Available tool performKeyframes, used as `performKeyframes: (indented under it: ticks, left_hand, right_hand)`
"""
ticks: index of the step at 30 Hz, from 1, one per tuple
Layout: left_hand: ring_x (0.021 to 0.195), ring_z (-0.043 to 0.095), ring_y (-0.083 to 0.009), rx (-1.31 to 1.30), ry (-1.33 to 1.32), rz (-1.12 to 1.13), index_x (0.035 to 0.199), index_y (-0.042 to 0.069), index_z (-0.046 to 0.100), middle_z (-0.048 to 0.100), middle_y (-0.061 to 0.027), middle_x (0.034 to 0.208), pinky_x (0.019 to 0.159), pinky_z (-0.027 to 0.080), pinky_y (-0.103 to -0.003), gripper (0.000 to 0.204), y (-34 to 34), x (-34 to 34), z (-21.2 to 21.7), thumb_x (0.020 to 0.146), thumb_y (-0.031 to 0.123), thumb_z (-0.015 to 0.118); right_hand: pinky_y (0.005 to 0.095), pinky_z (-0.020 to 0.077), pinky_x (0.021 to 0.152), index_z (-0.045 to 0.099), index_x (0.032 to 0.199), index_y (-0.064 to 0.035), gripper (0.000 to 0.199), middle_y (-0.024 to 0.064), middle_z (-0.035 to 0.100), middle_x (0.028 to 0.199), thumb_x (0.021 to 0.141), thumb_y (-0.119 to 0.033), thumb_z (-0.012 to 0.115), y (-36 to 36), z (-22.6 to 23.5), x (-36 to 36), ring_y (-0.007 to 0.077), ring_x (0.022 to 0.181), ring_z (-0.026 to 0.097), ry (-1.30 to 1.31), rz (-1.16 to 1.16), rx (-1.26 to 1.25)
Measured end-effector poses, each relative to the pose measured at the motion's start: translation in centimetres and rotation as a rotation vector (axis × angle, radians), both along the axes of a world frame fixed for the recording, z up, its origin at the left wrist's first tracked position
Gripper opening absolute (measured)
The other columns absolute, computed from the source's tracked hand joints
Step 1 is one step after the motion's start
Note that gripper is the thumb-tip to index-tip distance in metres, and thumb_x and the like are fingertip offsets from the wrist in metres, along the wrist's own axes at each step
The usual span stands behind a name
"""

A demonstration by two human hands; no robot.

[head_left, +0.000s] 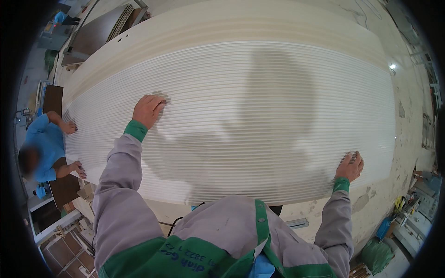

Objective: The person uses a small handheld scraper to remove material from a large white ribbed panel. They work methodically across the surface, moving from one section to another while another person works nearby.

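The white board lies flat before us, wide from nine o'clock round to three, with thin ribs all along its middle. Our left hand is at ten o'clock over the ribs, its fingers bent close together – we cannot tell if it pinches some small thing. Our right hand is just past three o'clock, low on the board, with its fingers bent and a little apart, and we see nothing in it. A helper in blue is at nine o'clock, with both hands at that end.

What could go wrong? If the helper pulls while we push, the board could slide or twist. If we lean in from six o'clock, where our front is close to the edge, it could get bumped. Hard fingertips could scratch or dent the ribs. Our own big shadow falls over the middle up to twelve o'clock, so a small mark there could be missed – and a sharp edge, if there is one, could nick bare fingers
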State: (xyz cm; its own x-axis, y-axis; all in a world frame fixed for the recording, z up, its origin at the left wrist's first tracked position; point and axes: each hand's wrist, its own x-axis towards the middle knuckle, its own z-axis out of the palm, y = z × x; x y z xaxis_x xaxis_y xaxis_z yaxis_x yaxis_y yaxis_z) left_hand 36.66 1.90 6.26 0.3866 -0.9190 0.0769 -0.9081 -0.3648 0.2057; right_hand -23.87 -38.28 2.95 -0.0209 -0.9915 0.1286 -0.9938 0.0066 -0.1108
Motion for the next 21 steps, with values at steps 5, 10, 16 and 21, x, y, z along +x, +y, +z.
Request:
performKeyframes:
  ticks: [5, 10, 16, 21]
  left_hand:
    - [0.092, 0.062, -0.0307, -0.030, 0.037, -0.031, 0.103, 0.009, 0.069, 0.068, -0.0087, 0.096, 0.081, 0.053, -0.042, 0.014, -2.2, -1.1, -0.6, 0.091, 0.016, 0.069]
    - [0.089, 0.062, -0.0309, -0.082, 0.123, -0.128, 0.102, 0.009, 0.070, 0.067, -0.0095, 0.092, 0.076, 0.053, -0.043, 0.015, -10.8, -6.0, -1.5, 0.089, 0.014, 0.071]
    - [0.086, 0.063, -0.0307, -0.267, 0.250, -0.305, 0.097, 0.009, 0.069, 0.066, -0.0099, 0.090, 0.072, 0.053, -0.044, 0.011, -27.0, -16.9, -3.1, 0.088, 0.013, 0.072]
    - [0.092, 0.065, -0.0315, -0.175, 0.312, -0.363, 0.097, 0.008, 0.067, 0.068, -0.0111, 0.094, 0.077, 0.054, -0.046, 0.018, -45.1, -29.5, -4.4, 0.095, 0.026, 0.064]
  right_hand:
    - [0.0505, 0.0336, 0.115, 0.057, 0.139, -0.0099, 0.049, 0.0169, 0.051, 0.144, 0.098, -0.037, 0.057, -0.3, -0.9, -0.4, 0.0358, 0.136, 0.044, -0.014, 0.042, -0.031]
    - [0.0534, 0.0368, 0.111, 0.059, 0.136, -0.0063, 0.048, 0.0237, 0.056, 0.137, 0.096, -0.033, 0.059, -1.1, -2.1, -1.5, 0.0409, 0.132, 0.048, 0.011, 0.085, -0.104]
    - [0.0524, 0.0278, 0.117, 0.054, 0.140, -0.0048, 0.053, 0.0247, 0.048, 0.144, 0.097, -0.036, 0.058, -0.7, -1.5, -1.3, 0.0405, 0.138, 0.040, -0.011, 0.070, -0.034]
    - [0.0508, 0.0246, 0.119, 0.054, 0.140, -0.0043, 0.053, 0.0240, 0.049, 0.142, 0.096, -0.035, 0.059, -0.7, -0.9, -1.0, 0.0398, 0.138, 0.039, -0.069, 0.055, 0.017]
